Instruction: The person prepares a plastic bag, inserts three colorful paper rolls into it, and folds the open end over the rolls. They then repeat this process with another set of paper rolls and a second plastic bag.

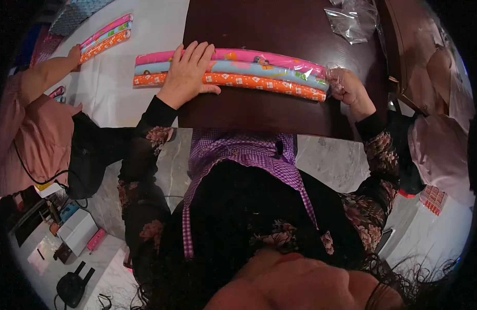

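Note:
Three wrapping paper rolls (259, 72), pink, light blue and orange with printed patterns, lie side by side across the dark table. A clear plastic sleeve (334, 75) appears to cover them and bunches up past their right end. My left hand (189, 75) rests flat across the rolls left of their middle, its fingers stretched out and the thumb pointing right. At the right end my right hand (347, 88) is closed, its fingers curled around the gathered end of the plastic sleeve. Part of that grip is hidden by the shiny plastic.
More clear plastic bags (352, 23) lie at the table's far right. On a white surface (155, 31) to the left, a co-worker's hand (74, 56) touches a similar set of rolls (106, 39). Another person in a pale garment (442, 150) is close on the right.

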The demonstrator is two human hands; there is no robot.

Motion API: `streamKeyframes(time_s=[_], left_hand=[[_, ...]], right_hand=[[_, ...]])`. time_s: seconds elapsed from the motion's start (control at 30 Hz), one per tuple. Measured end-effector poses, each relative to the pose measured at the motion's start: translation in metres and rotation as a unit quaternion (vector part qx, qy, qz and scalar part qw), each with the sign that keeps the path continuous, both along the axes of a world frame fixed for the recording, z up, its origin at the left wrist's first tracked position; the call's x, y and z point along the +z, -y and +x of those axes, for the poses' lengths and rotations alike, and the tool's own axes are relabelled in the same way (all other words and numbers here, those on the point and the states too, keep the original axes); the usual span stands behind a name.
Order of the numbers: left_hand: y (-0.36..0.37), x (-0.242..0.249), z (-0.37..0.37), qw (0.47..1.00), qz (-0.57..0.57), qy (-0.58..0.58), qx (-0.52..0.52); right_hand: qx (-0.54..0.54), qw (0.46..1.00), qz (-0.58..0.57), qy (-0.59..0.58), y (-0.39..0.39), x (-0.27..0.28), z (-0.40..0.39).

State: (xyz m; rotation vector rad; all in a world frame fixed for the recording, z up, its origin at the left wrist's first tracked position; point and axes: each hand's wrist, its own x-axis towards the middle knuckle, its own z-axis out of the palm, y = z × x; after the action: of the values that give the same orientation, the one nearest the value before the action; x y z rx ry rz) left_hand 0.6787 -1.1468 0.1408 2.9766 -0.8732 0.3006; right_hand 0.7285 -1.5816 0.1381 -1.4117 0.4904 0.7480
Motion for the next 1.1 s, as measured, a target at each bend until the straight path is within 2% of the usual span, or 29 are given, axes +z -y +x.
streamKeyframes(time_s=[0.2, 0.27, 0.43, 0.6, 0.7, 0.77, 0.87, 1.0, 1.1], left_hand=[[0.0, 0.001, 0.0, 1.0, -0.005, -0.002, -0.004], [-0.001, 0.0, 0.004, 1.0, -0.008, 0.008, -0.01], [-0.001, 0.0, 0.005, 0.999, -0.008, 0.031, -0.021], [-0.001, 0.002, 0.003, 1.0, -0.009, -0.006, -0.007], [-0.002, -0.001, 0.004, 1.0, -0.009, -0.004, -0.008], [-0.003, -0.004, 0.006, 1.0, -0.011, -0.009, -0.007], [-0.007, -0.007, 0.009, 1.0, -0.011, -0.003, -0.012], [-0.004, -0.005, 0.008, 1.0, -0.013, 0.015, -0.015], [-0.004, -0.005, 0.007, 1.0, -0.017, 0.018, -0.019]], right_hand=[[0.005, 1.0, 0.01, 0.012, -0.002, 0.003, -0.007], [0.022, 0.998, -0.03, 0.044, -0.006, 0.015, -0.01], [0.028, 0.997, -0.044, 0.057, -0.004, 0.011, -0.011], [0.038, 0.997, -0.026, 0.065, -0.003, 0.008, -0.017], [0.02, 0.991, -0.054, 0.123, -0.002, 0.01, -0.029], [0.056, 0.983, -0.104, 0.138, 0.001, 0.021, -0.037], [0.088, 0.989, -0.076, 0.095, 0.005, 0.013, -0.041], [0.04, 0.991, -0.068, 0.107, -0.003, 0.012, -0.047], [0.044, 0.99, -0.071, 0.115, -0.009, 0.019, -0.046]])
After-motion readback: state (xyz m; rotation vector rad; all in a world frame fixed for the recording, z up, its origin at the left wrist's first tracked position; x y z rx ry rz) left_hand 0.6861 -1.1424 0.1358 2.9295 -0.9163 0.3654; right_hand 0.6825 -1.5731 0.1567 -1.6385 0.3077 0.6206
